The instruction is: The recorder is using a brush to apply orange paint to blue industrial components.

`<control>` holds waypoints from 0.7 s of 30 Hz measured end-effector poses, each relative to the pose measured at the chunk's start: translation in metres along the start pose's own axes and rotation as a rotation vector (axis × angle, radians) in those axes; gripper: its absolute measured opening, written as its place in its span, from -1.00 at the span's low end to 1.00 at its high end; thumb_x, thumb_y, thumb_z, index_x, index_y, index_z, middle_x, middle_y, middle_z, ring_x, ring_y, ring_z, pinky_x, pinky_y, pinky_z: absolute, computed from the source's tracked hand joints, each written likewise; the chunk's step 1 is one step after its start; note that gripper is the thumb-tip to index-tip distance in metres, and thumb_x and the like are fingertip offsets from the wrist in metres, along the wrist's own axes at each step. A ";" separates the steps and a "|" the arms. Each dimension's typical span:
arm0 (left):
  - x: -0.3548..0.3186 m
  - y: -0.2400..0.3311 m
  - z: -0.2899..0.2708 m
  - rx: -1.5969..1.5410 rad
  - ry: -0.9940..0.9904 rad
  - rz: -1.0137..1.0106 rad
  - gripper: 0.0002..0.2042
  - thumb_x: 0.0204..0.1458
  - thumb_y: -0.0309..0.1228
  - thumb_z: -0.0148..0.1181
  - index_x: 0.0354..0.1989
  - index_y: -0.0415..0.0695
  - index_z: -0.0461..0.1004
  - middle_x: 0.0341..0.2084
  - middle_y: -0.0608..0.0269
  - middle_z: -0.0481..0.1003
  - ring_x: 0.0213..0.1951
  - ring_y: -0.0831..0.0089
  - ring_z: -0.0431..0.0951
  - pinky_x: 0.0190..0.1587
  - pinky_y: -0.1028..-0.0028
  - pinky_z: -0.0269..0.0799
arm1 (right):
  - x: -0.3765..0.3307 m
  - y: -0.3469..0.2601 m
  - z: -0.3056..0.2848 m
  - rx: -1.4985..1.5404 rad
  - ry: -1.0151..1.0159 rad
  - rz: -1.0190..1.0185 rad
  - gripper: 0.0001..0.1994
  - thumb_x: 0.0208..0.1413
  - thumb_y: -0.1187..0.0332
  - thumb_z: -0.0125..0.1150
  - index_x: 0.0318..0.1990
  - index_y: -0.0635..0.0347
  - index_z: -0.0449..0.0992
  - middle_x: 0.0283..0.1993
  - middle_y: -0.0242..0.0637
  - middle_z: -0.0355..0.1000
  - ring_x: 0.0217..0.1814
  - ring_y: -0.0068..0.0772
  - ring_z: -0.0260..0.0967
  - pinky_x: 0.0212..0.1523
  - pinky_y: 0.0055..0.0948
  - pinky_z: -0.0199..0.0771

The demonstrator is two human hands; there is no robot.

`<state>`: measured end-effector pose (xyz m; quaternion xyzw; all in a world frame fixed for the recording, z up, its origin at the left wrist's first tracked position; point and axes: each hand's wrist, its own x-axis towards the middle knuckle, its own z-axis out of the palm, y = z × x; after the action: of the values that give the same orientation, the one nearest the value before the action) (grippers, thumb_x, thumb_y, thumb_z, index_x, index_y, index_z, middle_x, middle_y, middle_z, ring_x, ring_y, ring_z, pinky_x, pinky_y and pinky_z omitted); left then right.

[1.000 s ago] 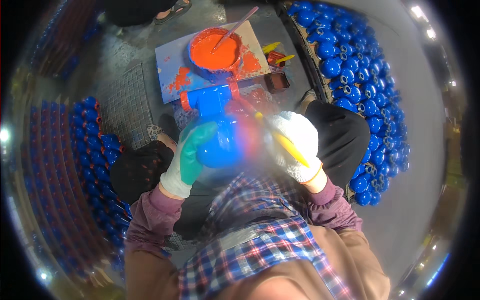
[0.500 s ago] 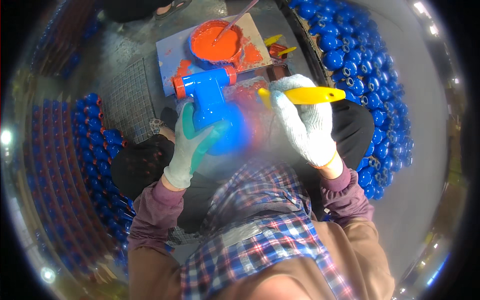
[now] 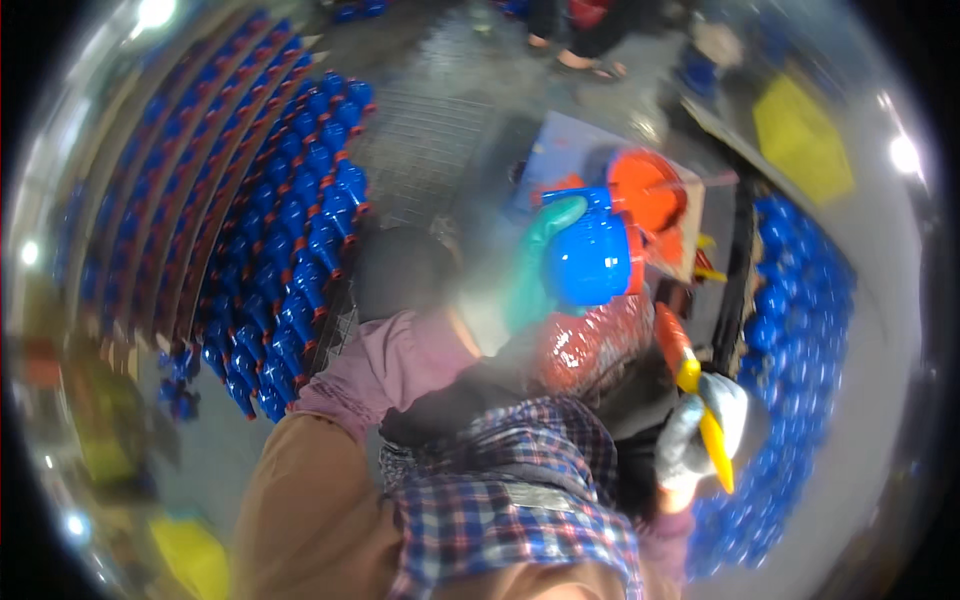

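A glossy blue pipe fitting (image 3: 590,262) is in my left hand (image 3: 530,265), which wears a grey and green glove and is closed around its left side. The wide body is toward me, and its red rim faces right. Beyond it lies the narrower part, near the bowl of red-orange paint (image 3: 648,190). My right hand (image 3: 700,425), in a white glove, grips a paintbrush (image 3: 714,445) by its yellow handle. The red-coated bristles point up and away, apart from the fitting. Below the fitting, a red-smeared, plastic-looking wrapped surface (image 3: 590,350) shows between my knees.
The bowl stands on a paint-stained board (image 3: 560,145), with a stick in it. Beside it are small yellow-handled tools (image 3: 708,262). Rows of blue fittings (image 3: 290,230) fill the left; more blue fittings (image 3: 790,330) lie at right. Another person's feet (image 3: 590,65) show at the far side.
The view has swung to the left. My left hand has turned the fitting so its wide end faces right. My right hand has dropped lower, and the brush now points up and away.
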<state>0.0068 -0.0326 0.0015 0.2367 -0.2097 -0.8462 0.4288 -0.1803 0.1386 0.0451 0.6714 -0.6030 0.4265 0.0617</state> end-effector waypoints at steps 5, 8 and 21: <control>-0.023 0.088 -0.009 0.033 -0.157 0.206 -0.46 0.10 0.01 0.17 0.18 -0.05 0.38 -0.01 0.15 0.52 -0.07 0.29 0.60 -0.26 0.25 0.65 | 0.007 0.018 0.010 0.116 0.125 0.245 -0.76 0.28 0.34 0.11 -0.06 0.36 0.46 -0.21 -0.25 0.40 -0.24 -0.41 0.35 -0.15 -0.45 0.36; -0.039 0.130 -0.013 0.030 -0.022 0.425 -0.43 0.10 0.00 0.17 0.19 -0.09 0.37 0.03 0.12 0.50 0.01 0.26 0.57 -0.04 0.20 0.59 | 0.017 0.029 0.022 0.098 0.133 0.212 -0.73 0.32 0.31 0.07 0.00 0.35 0.46 -0.24 -0.33 0.37 -0.28 -0.54 0.30 -0.18 -0.54 0.33; 0.046 0.177 -0.283 0.595 0.758 0.120 -0.56 -0.05 -0.08 0.38 -0.06 -0.08 0.52 -0.30 0.33 0.57 -0.34 0.51 0.59 -0.32 0.47 0.52 | 0.019 0.056 0.072 0.102 0.103 0.497 -0.72 0.26 0.28 0.13 -0.06 0.35 0.45 -0.42 -0.16 0.41 -0.40 -0.31 0.40 -0.28 -0.34 0.46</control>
<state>0.2576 -0.2094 -0.1363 0.6281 -0.2850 -0.5777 0.4366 -0.1949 0.0664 -0.0119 0.4822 -0.7232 0.4920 -0.0486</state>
